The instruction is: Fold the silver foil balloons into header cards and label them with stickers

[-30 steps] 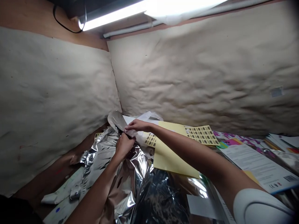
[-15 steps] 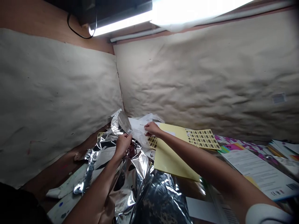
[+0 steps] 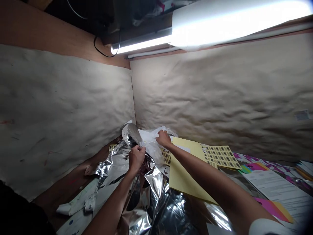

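Observation:
My left hand [image 3: 137,158] is closed on the edge of the crumpled silver foil [image 3: 154,178], near its raised, rounded end. Right of it, my right hand [image 3: 163,138] hovers over white paper and clear plastic [image 3: 154,148], fingers bent together; whatever they may hold is too small to make out. The large yellow sheet [image 3: 188,169] lies under my right forearm. Sheets of small yellow labels [image 3: 220,156] stick out beyond it on the right, and more show between it and the plastic.
Paper-covered walls [image 3: 220,94] meet in a corner behind the pile. A lit tube lamp [image 3: 144,44] hangs above. Printed papers [image 3: 276,186] and colourful sheets lie at the right. Stained white pieces [image 3: 80,197] lie at the lower left.
The view has shifted, so everything sits lower and further right. My right hand has lifted slightly from the plastic. My left hand remains on the foil.

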